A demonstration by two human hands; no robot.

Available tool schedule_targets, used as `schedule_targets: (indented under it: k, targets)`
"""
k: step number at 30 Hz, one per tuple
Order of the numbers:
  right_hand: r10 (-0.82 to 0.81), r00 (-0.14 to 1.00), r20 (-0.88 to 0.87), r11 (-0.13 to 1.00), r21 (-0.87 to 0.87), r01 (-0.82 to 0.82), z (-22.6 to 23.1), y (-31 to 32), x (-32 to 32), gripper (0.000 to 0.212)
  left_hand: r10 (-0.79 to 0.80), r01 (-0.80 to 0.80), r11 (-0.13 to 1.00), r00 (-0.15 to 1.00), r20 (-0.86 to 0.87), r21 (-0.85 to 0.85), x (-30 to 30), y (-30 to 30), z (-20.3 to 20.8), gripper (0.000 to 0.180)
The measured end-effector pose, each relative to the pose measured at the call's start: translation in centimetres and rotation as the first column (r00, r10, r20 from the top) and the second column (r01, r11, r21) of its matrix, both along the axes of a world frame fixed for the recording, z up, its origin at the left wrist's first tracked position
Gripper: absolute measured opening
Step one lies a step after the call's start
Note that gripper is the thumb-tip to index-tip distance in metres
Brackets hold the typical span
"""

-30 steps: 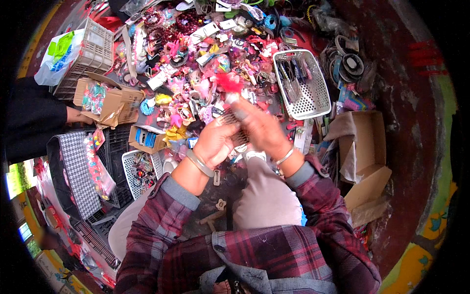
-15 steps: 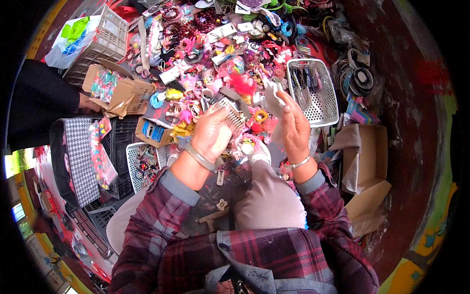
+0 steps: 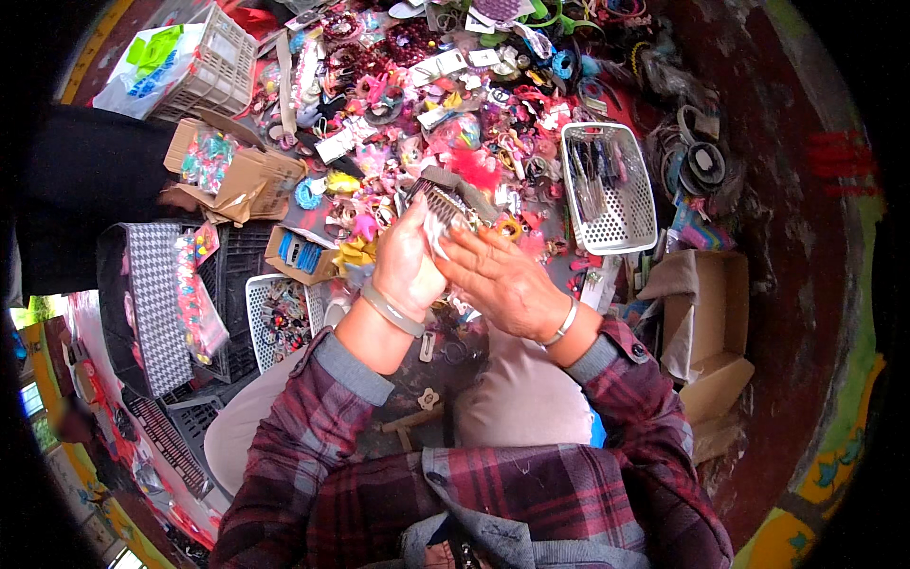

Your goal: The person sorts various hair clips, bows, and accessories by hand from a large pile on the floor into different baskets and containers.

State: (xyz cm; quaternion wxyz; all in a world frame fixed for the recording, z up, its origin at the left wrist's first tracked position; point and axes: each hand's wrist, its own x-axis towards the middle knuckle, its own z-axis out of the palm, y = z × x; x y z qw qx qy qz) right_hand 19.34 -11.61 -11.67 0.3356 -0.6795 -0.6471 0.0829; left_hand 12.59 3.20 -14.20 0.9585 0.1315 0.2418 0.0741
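Note:
My left hand (image 3: 403,266) is closed around a hair comb (image 3: 441,201) with long thin teeth and a greyish-brown band along its top. Over the comb's lower part lies a crumpled white cloth (image 3: 435,231), partly covered by fingers. My right hand (image 3: 507,287) presses this cloth against the comb, its fingers reaching across toward the left palm. Both hands meet just in front of a large heap of hair accessories (image 3: 379,161), mostly pink and red, with some yellow and purple.
A white perforated basket (image 3: 640,232) with packaged items stands right of the heap. An open cardboard box (image 3: 725,303) is nearer on the right. On the left are a carton of small packets (image 3: 256,185), a grey crate (image 3: 227,66) and another white basket (image 3: 256,318). A dark-clothed person (image 3: 90,199) is at far left.
My right hand has swung left and down with the white cloth, from apart in the air onto the comb. My left hand stays near the same place, still holding the comb.

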Motion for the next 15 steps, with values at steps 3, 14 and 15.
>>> schedule_targets:
  k: [3, 14, 15]
  targets:
    - [0.075, 0.978, -0.194, 0.997, 0.032, -0.070, -0.3, -2.0, -0.1, 0.024, 0.066, -0.067, 0.997, 0.998, 0.009, 0.033, 0.1, 0.6, 1.0, 0.029]
    - [-0.349, 0.129, -0.928, 0.885, -0.281, 0.371, -0.3, 0.0, 0.0, 0.037, 0.031, -0.042, 0.994, 0.994, 0.109, 0.098, 0.6, -1.0, -0.9, 0.032]
    - [-0.401, 0.516, -0.757, 0.887, -0.181, 0.424, 0.1, 0.4, -0.3, 0.035, 0.083, -0.086, 0.991, 0.996, 0.036, 0.098, 0.7, -1.6, 0.2, 0.029]
